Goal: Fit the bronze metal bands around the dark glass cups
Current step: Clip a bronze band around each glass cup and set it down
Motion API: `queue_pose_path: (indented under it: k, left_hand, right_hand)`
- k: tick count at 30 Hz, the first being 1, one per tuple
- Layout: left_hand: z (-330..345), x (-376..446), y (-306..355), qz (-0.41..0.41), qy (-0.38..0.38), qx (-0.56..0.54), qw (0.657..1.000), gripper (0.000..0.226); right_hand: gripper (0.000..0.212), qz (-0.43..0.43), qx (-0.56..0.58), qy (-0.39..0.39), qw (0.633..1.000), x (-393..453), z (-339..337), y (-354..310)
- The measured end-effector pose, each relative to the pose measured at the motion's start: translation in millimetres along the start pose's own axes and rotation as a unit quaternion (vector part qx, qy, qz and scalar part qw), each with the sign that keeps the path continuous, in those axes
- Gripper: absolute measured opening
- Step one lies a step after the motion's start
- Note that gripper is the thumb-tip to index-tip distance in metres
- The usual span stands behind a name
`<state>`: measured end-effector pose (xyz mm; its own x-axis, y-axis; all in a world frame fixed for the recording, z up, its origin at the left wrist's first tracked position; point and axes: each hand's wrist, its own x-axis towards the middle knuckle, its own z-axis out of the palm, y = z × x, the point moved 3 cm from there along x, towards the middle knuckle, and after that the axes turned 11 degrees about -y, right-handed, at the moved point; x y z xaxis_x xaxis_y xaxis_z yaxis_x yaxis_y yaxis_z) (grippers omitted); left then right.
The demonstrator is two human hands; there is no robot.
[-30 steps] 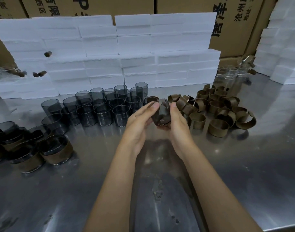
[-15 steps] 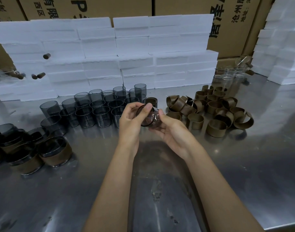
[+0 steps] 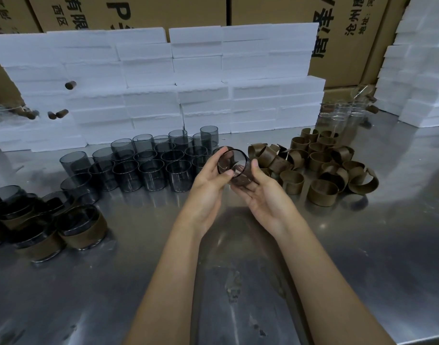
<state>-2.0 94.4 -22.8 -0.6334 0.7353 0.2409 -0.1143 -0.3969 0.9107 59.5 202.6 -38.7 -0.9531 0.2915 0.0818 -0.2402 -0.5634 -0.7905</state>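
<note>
Held cup: a dark glass cup (image 3: 234,168) is lifted above the steel table (image 3: 362,257) at mid-scene, tilted so its open rim faces the camera.
Left hand: the left hand (image 3: 208,185) grasps the cup's near-left side, thumb at the rim and fingers curled behind.
Right hand: the right hand (image 3: 263,192) cradles the cup from below and to the right, thumb pressed to its side wall.
Band on cup: cannot tell whether one is fitted.
Bare cups: a cluster of dark glass cups (image 3: 151,165) stands upright, left of the hands and farther back.
Loose bands: a heap of bronze metal bands (image 3: 323,168) lies to the right.
Banded cups: finished cups (image 3: 81,227) sit at near left.
Backdrop: white foam blocks (image 3: 201,78) stacked before cardboard cartons (image 3: 263,11).
</note>
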Motion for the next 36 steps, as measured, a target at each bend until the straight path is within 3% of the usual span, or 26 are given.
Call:
queue_pose_path:
  k: [3, 7, 11, 15, 19, 23, 27, 30, 36]
  left_hand:
    - [2.1, -0.8, -2.1, 0.002, 0.002, 0.056, 0.998, 0.051]
    - [0.5, -0.3, -2.1, 0.011, 0.083, 0.09, 0.992, 0.057]
    - [-5.5, 2.3, -4.3, 0.017, 0.132, -0.014, 0.991, 0.034]
    - [-6.6, 4.9, -7.5, -0.01, 0.123, -0.08, 0.989, 0.036]
    - [-5.0, 6.9, -14.4, -0.042, 0.096, -0.057, 0.993, 0.041]
    - [-5.0, 5.0, -17.6, -0.069, 0.102, -0.068, 0.99, 0.046]
    - [4.5, 2.1, -17.5, -0.097, 0.079, -0.06, 0.99, 0.054]
    - [10.4, 1.1, -16.3, -0.104, 0.05, -0.045, 0.992, 0.063]
    - [2.3, 2.2, -16.4, -0.086, 0.069, -0.055, 0.992, 0.062]
  right_hand:
    - [0.034, -0.011, -0.024, 0.004, 1.0, 0.0, -0.2, -1.4]
    - [0.038, -0.024, -0.118, 0.021, 0.992, -1.7, 2.7, 0.9]
    - [0.042, -0.061, -0.204, 0.086, 0.973, -2.7, 5.1, -1.4]
    - [0.053, -0.1, -0.323, 0.077, 0.938, -1.8, 9.8, 1.6]
    - [0.068, -0.127, -0.324, 0.076, 0.934, -1.9, 8.9, 1.2]
    - [0.058, -0.146, -0.366, 0.082, 0.915, -2.2, 8.5, 0.6]
    - [0.05, -0.181, -0.421, 0.143, 0.877, -3.4, 5.7, -2.7]
    - [0.045, -0.183, -0.413, 0.158, 0.878, -3.8, 3.6, -5.8]
    - [0.03, -0.173, -0.455, 0.147, 0.861, -4.0, 4.0, -3.1]
